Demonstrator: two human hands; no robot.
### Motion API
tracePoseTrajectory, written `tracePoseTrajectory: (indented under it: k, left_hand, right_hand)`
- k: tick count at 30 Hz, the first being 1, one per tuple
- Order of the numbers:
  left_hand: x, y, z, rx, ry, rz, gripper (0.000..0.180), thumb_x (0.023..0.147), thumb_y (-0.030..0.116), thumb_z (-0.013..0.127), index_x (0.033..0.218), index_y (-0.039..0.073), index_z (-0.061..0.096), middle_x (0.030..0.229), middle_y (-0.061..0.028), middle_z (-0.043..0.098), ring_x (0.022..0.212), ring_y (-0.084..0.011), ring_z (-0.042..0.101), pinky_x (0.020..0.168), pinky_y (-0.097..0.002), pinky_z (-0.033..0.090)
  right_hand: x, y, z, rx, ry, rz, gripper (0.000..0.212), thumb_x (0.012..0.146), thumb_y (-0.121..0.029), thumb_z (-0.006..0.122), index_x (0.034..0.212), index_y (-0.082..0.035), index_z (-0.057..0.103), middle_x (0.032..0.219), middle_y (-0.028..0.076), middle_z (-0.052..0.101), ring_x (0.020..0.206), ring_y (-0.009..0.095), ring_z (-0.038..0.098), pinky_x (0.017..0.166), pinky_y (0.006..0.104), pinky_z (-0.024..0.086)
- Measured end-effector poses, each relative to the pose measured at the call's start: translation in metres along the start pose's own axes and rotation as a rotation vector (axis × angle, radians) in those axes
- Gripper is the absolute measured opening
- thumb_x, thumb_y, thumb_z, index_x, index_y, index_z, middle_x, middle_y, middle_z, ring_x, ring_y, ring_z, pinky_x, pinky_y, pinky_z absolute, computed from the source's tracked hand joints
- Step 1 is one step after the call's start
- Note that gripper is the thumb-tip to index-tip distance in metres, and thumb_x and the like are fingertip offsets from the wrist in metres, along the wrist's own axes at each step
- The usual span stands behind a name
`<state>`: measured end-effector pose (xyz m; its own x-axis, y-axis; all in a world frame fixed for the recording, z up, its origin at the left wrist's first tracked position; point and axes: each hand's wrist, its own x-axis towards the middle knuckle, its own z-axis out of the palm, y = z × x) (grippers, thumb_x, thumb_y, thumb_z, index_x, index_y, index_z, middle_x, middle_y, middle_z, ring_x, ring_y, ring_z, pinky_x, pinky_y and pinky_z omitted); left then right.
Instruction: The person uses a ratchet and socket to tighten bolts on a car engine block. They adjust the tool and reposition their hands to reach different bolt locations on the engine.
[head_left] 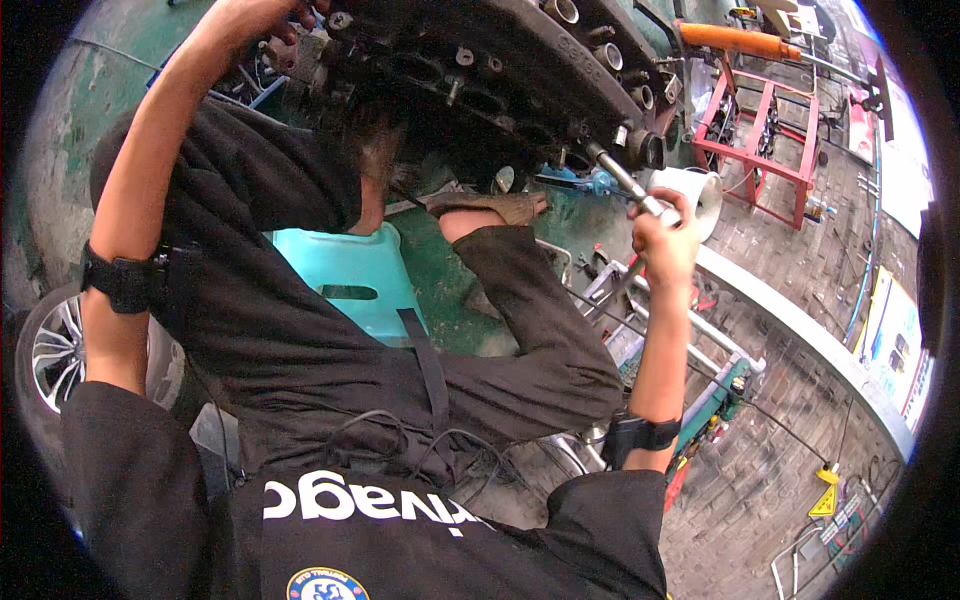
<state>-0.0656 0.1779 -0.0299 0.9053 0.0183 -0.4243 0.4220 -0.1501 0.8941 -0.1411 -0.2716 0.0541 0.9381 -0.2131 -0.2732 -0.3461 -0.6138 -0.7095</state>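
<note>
Gripping the ratchet [630, 185] handle in my right hand [662, 240], socket end seated on the engine [480, 70] overhead for leverage; left hand [262, 18] braces the engine's far side, its grip hidden, cannot tell.

Left hand [262, 15]: fingers cut off by the upper picture edge against the dark, greasy metal engine block [480, 70]. Silver metal ratchet wrench [628, 182]: handle end hidden inside the closed right hand [665, 240]; its head, at the block, too small to tell. Silver alloy car wheel [52, 350]: partly hidden behind the forearm.
</note>
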Motion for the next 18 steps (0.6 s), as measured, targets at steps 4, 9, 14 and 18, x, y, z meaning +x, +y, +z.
tracePoseTrajectory:
  k: [4,9,14,18]
  left_hand:
    - [0.001,0.001,0.002,0.052,0.045,-0.032,0.030,0.086,0.033,0.070,0.080,0.004,0.064,0.064,-0.0016,0.061,0.051,-0.0090,0.056,0.048,-0.0233,0.044]
    - [-0.001,0.001,0.001,0.025,0.017,0.001,0.030,0.088,0.032,0.068,0.080,0.003,0.065,0.065,-0.0014,0.060,0.051,-0.0089,0.055,0.049,-0.0235,0.045]
    - [-0.001,0.002,0.002,0.028,0.041,-0.008,0.028,0.088,0.030,0.067,0.080,0.003,0.065,0.065,-0.0012,0.060,0.052,-0.0085,0.055,0.051,-0.0236,0.045]
    - [0.001,0.001,0.003,0.036,0.025,-0.022,0.027,0.088,0.030,0.067,0.081,0.003,0.065,0.065,-0.0014,0.060,0.053,-0.0085,0.055,0.050,-0.0238,0.045]
  right_hand:
    - [0.006,-0.001,0.000,0.667,0.027,0.470,0.024,0.074,0.003,0.052,0.098,0.003,0.049,0.080,0.016,0.062,0.049,0.009,0.044,0.041,0.0229,0.034]
    - [0.004,0.002,0.001,-0.426,0.106,-0.341,0.020,0.070,0.001,0.059,0.090,-0.001,0.059,0.068,0.007,0.061,0.052,0.008,0.049,0.045,0.0229,0.038]
    - [-0.006,0.000,0.011,0.772,0.102,0.535,0.026,0.073,0.006,0.050,0.098,0.004,0.054,0.083,0.020,0.065,0.047,0.012,0.044,0.042,0.0240,0.036]
    - [-0.011,0.000,0.017,-0.511,0.061,-0.496,0.026,0.074,0.003,0.058,0.100,-0.001,0.056,0.080,0.013,0.067,0.053,0.015,0.055,0.048,0.0273,0.045]
